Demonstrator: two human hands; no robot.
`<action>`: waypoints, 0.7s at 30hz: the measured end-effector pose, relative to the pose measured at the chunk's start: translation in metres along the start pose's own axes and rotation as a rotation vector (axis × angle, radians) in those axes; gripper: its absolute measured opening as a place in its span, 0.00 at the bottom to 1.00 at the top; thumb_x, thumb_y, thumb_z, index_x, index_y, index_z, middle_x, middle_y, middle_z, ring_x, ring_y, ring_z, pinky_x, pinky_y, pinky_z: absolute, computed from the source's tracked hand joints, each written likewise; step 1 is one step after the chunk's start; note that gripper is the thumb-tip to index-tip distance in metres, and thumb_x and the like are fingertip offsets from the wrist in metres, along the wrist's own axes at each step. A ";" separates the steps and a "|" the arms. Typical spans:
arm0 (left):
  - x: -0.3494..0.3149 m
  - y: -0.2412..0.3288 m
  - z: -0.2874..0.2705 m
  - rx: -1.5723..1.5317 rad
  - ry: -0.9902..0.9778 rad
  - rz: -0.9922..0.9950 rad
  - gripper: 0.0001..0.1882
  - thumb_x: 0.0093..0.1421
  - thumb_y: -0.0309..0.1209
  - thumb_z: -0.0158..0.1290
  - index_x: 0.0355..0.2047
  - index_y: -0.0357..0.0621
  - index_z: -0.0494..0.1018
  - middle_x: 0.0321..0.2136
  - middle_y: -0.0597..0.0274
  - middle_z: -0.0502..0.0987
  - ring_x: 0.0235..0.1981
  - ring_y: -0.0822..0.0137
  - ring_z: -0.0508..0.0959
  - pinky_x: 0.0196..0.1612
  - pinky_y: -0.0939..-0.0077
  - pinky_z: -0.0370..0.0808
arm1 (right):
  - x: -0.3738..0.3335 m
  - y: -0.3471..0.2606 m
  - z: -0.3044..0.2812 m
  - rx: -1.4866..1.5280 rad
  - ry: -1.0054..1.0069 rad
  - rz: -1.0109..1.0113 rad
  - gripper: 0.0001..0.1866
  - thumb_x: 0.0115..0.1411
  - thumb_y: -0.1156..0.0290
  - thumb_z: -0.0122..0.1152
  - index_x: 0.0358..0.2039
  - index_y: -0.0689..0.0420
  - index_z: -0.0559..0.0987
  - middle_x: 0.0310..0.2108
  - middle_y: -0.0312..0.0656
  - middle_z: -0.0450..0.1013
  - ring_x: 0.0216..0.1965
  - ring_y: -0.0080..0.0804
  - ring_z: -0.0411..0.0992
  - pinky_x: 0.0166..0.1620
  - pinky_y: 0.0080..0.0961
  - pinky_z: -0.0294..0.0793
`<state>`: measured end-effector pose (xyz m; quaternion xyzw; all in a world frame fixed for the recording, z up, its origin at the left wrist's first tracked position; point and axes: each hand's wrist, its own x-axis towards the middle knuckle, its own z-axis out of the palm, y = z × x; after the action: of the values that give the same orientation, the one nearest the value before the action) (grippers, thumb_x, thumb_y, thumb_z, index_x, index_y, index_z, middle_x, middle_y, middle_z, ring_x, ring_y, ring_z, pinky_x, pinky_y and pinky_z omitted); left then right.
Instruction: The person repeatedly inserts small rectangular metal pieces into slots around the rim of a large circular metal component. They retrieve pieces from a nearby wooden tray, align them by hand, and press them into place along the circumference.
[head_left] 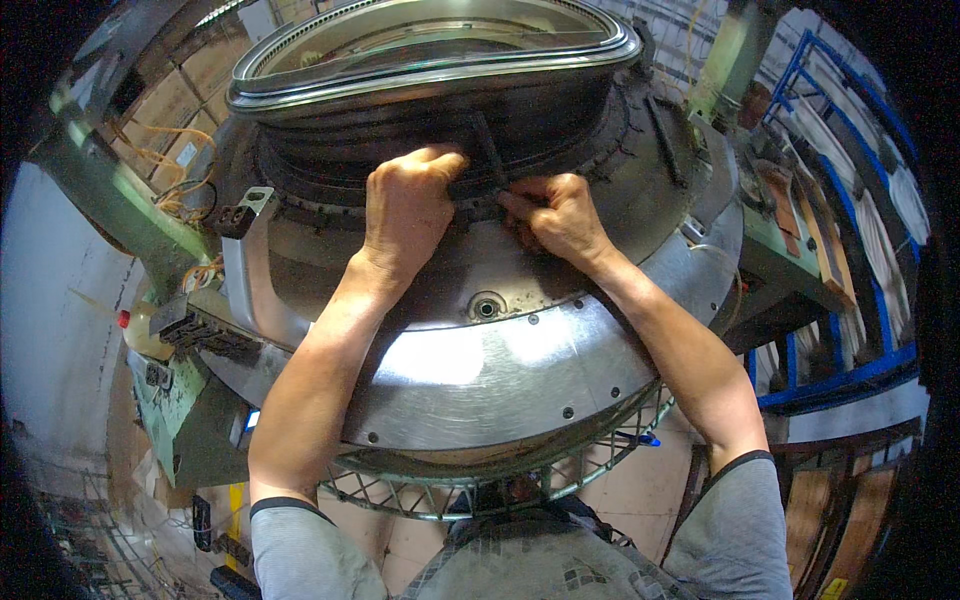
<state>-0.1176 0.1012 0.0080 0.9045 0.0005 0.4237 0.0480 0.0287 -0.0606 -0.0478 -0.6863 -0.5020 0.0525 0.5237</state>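
Above the machine's broad steel rim (pixel 470 385), both my hands reach to the foot of the dark cylinder (pixel 340 135), which stands straight ahead of me. My left hand (pixel 410 205) is curled nearly into a fist, forefinger bent toward the right; whether it grips anything I can't tell. My right hand (pixel 560 215) has thumb and forefinger brought close together just below a dark strip (pixel 487 145) on the cylinder wall; whether they pinch something small I can't tell. A bright band (pixel 440 75) circles the cylinder's open mouth; what lies deep inside is unclear to me. Off to my left sits a red-capped bottle (pixel 148 338), pale yellowish, its fill hard to judge. Over on my right, a blue rack (pixel 830 386) holds long whitish bundles (pixel 880 245).
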 end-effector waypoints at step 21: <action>-0.007 0.001 0.018 0.025 -0.091 0.038 0.14 0.42 0.14 0.55 0.30 0.41 0.82 0.58 0.51 0.75 0.40 0.50 0.84 0.42 0.61 0.84 | 0.000 0.003 0.000 -0.051 0.030 -0.036 0.09 0.65 0.71 0.63 0.32 0.63 0.85 0.21 0.36 0.78 0.17 0.19 0.70 0.20 0.21 0.69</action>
<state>-0.1086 0.0980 -0.0086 0.9232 -0.0137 0.3830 0.0286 0.0313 -0.0605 -0.0502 -0.6909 -0.5075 0.0202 0.5145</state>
